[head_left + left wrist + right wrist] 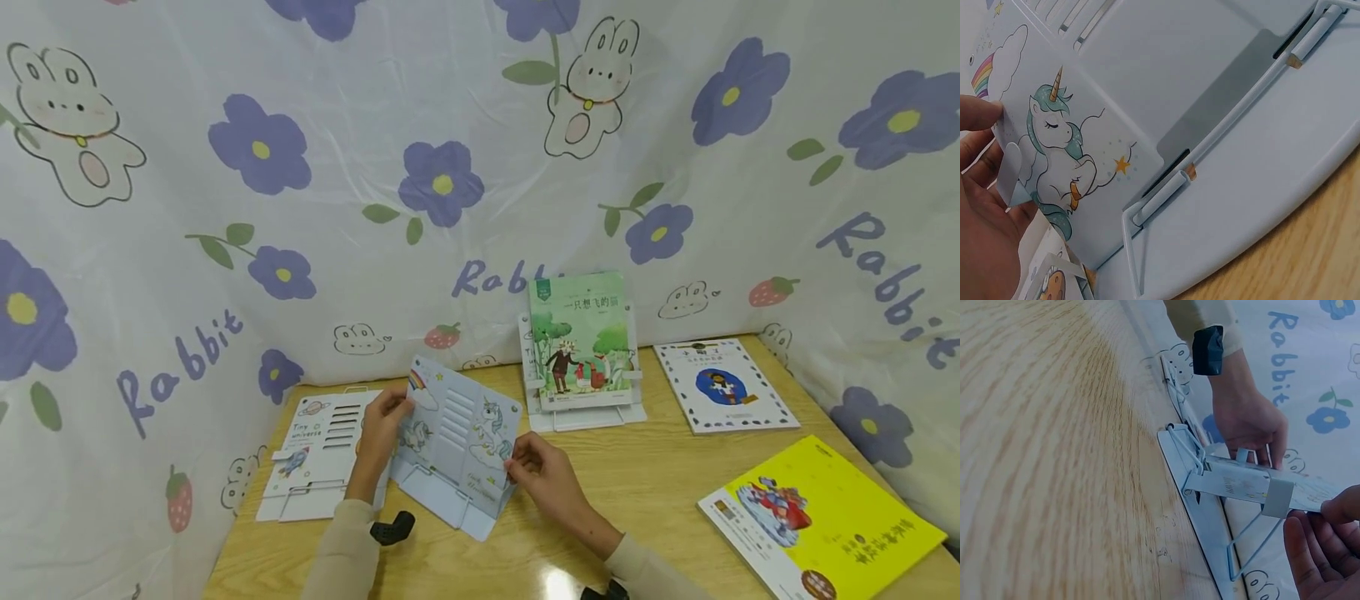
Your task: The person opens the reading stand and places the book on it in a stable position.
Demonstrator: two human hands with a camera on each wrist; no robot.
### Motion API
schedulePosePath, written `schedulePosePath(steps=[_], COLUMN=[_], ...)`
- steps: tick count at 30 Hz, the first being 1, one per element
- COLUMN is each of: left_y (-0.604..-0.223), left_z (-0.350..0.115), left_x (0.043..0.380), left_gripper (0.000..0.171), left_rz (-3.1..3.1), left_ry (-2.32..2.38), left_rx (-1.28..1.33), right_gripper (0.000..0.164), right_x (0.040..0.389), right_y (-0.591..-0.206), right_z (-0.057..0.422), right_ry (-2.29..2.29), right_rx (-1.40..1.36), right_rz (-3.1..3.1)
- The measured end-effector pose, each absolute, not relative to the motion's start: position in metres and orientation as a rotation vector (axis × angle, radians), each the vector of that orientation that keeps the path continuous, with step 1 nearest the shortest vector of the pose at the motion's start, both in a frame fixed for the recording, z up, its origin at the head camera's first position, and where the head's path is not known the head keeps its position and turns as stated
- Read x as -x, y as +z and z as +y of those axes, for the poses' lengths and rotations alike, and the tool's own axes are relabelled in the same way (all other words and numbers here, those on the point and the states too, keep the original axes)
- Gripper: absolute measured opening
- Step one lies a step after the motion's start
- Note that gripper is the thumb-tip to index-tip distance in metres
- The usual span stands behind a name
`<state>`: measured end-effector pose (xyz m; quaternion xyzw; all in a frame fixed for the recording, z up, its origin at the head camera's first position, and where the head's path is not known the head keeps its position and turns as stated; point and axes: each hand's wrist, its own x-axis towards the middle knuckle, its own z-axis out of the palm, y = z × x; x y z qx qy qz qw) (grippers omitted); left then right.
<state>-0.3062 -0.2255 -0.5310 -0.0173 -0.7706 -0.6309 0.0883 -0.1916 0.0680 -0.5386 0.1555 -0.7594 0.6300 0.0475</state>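
Note:
A white bookstand [450, 450] printed with unicorns and a rainbow stands tilted back at the front middle of the table. My left hand [381, 429] pinches its left side edge, thumb on the printed face and fingers behind, as the left wrist view shows. On the opposite edge, my right hand [551, 475] grips the panel between thumb and fingers. The right wrist view shows the stand side-on, its flat base [1179, 459] on the wood and a bent wire support [1235, 559] behind the panel. Wire page holders [1132, 250] lie along the lower ledge.
Left of it is another white stand [315, 429] with planets and a rocket. Behind, a third stand [558, 422] carries a green book [577, 333]. A white book [723, 383] and a yellow book [847, 517] lie at the right. A patterned curtain [337, 200] hangs behind the table.

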Motion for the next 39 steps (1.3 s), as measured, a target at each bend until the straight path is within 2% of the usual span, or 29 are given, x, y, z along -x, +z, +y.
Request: schedulePosePath(steps=[21, 39], left_y=[-0.534, -0.534], left_z=[-0.233, -0.238], left_x=[0.285, 0.284], left_gripper=[0.021, 0.024], left_rz=[-2.303, -2.267], left_ry=[-1.825, -1.845], left_rx=[0.002, 0.033], right_gripper=[0.008, 0.010], right_x=[0.198, 0.252], right_y=[-0.536, -0.530], right_z=[0.076, 0.088], right_ry=[1.855, 1.657], right_rx=[-0.405, -0.351], right_rz=[-2.355, -2.401])
